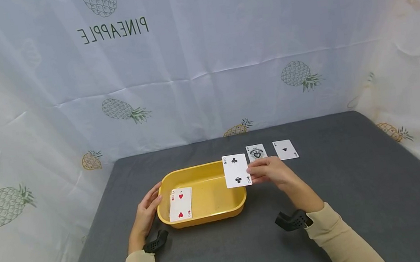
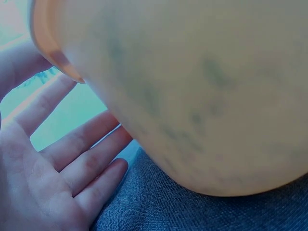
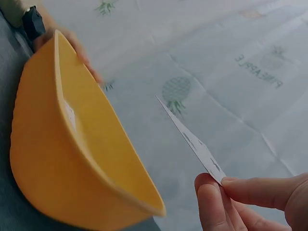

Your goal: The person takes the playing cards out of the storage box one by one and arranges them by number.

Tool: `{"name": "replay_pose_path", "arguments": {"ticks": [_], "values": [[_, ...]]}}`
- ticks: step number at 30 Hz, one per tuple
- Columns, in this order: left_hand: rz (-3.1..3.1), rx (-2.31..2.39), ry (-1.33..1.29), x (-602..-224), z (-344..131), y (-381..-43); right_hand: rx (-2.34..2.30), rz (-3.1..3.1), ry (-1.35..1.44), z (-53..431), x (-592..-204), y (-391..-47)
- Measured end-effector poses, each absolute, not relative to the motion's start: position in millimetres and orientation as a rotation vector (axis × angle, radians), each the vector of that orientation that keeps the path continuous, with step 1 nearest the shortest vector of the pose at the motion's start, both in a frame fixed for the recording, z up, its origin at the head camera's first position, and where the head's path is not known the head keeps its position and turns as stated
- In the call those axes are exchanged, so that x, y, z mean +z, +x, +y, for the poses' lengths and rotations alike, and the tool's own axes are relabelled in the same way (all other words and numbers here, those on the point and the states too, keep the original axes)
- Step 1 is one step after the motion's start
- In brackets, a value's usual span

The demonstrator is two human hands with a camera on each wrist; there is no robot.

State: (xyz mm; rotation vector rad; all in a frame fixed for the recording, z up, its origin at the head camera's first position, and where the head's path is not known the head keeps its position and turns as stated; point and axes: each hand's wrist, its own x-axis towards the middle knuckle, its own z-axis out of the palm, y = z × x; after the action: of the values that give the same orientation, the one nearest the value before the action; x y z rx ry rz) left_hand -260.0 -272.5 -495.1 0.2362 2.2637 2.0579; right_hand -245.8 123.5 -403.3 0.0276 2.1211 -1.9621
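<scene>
My left hand [image 1: 147, 212] holds the left end of a yellow plastic basin [image 1: 205, 219] by its rim, thumb at the edge and fingers along the outside wall. In the basin's left part lie overlapping playing cards [image 1: 180, 205], a two of hearts on top. My right hand [image 1: 273, 171] pinches a two of clubs [image 1: 236, 171] by its right edge, above the basin's right end. The right wrist view shows that card [image 3: 192, 142] nearly edge-on between thumb and fingers. In the left wrist view the basin's wall [image 2: 192, 96] hides part of the fingertips.
Behind the right hand, an ornate ace [image 1: 256, 152] and an ace of clubs [image 1: 286, 149] lie face up on the dark grey table [image 1: 360, 182]. A white curtain [image 1: 205, 96] with pineapple prints hangs along the table's back and sides.
</scene>
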Motion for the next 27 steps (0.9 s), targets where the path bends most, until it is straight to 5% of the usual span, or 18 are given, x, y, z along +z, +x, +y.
{"name": "replay_pose_path", "arguments": {"ticks": [27], "values": [[2.282, 2.028, 0.179, -491, -270, -257, -1.819, 2.139, 0.18, 209, -453, -257]]}}
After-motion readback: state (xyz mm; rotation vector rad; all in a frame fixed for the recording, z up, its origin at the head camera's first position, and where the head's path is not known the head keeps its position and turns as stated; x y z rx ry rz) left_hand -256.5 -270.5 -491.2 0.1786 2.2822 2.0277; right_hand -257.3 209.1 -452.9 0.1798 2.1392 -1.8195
